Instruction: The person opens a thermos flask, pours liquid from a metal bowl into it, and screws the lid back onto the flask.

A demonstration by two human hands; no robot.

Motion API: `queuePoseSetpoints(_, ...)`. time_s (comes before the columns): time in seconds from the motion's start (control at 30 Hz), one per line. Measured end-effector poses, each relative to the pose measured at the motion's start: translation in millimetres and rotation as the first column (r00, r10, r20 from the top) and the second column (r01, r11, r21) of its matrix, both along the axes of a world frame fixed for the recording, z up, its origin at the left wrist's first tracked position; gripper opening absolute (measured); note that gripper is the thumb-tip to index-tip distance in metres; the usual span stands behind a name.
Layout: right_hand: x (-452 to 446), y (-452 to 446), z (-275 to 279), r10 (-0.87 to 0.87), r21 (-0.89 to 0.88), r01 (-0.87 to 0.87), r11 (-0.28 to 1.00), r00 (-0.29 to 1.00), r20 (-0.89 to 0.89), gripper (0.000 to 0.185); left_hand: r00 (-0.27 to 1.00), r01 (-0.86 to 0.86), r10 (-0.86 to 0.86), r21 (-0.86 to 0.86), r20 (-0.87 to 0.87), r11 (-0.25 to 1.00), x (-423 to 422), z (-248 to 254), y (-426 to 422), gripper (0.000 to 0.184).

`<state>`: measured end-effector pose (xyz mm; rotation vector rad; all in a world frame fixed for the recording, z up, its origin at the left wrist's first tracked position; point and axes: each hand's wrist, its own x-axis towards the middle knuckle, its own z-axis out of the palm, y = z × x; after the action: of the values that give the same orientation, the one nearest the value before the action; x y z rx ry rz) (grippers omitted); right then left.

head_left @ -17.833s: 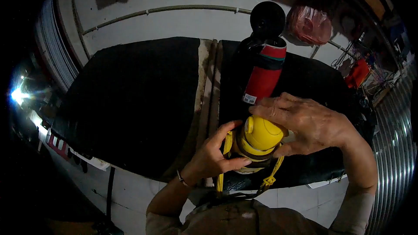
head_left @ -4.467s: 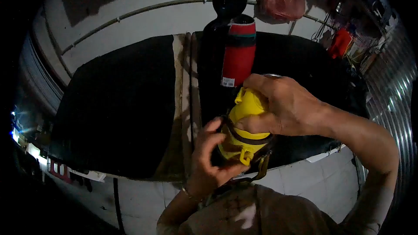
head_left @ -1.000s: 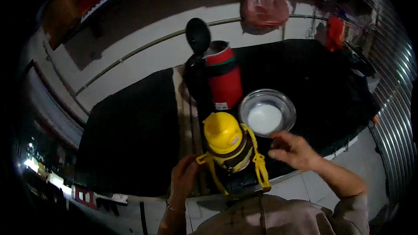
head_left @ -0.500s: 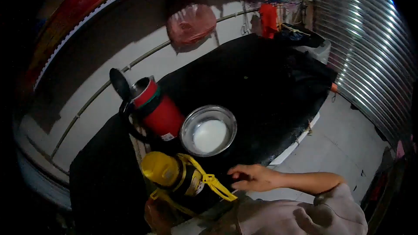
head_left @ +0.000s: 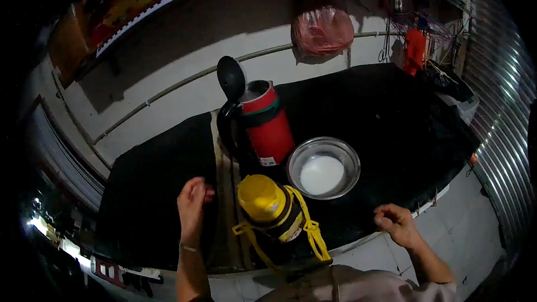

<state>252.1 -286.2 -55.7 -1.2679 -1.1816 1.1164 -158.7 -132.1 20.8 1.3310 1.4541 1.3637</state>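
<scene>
My left hand (head_left: 193,201) is raised over the dark tabletop, left of a bottle with a yellow cap and strap (head_left: 262,198). Its fingers are loosely bent, with nothing visible in them. At the table's front edge, my right hand (head_left: 396,225) hovers, empty, with its fingers half curled and apart. Between the hands the yellow-capped bottle stands close to me. A metal bowl (head_left: 353,174) holding white liquid (head_left: 323,175) sits behind it to the right. Further back a red vacuum jug (head_left: 269,134) stands with its black lid (head_left: 231,79) flipped up. Neither hand touches these things.
A dark-covered table (head_left: 358,100) runs along the wall, with a seam left of the bottle. A pink plastic bag (head_left: 323,32) hangs on the wall near a pipe. An orange-red item (head_left: 414,50) and a dark bag are at the back right, beside corrugated metal (head_left: 500,112).
My view has swung left, so things appear further right. My left hand has come up clear beside the yellow-capped bottle. My right hand is now further from that bottle.
</scene>
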Motion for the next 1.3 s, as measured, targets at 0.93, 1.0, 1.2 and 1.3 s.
queuePoseSetpoints(0.93, -38, -72, -37, -0.408, -0.165, 0.386, 0.908, 0.903, -0.136, 0.018, 0.916, 0.316, -0.37, 0.29, 0.154, 0.903, 69, 9, 163, 0.011)
queuePoseSetpoints(1.0, -44, -81, -42, -0.452, -0.209, 0.42, 0.883, 0.881, -0.137, 0.018, 0.918, 0.293, -0.356, 0.308, 0.173, 0.905, 70, 6, 165, 0.01)
queuePoseSetpoints(1.2, -67, -112, -55, -0.582, -0.24, 0.541, 0.806, 0.798, -0.158, 0.02, 0.916, 0.269, -0.348, 0.34, 0.197, 0.901, 72, 6, 164, 0.006)
queuePoseSetpoints(1.3, -75, -127, -55, -0.641, -0.285, 0.591, 0.755, 0.756, -0.132, 0.02, 0.919, 0.266, -0.346, 0.346, 0.192, 0.9, 75, 10, 161, 0.005)
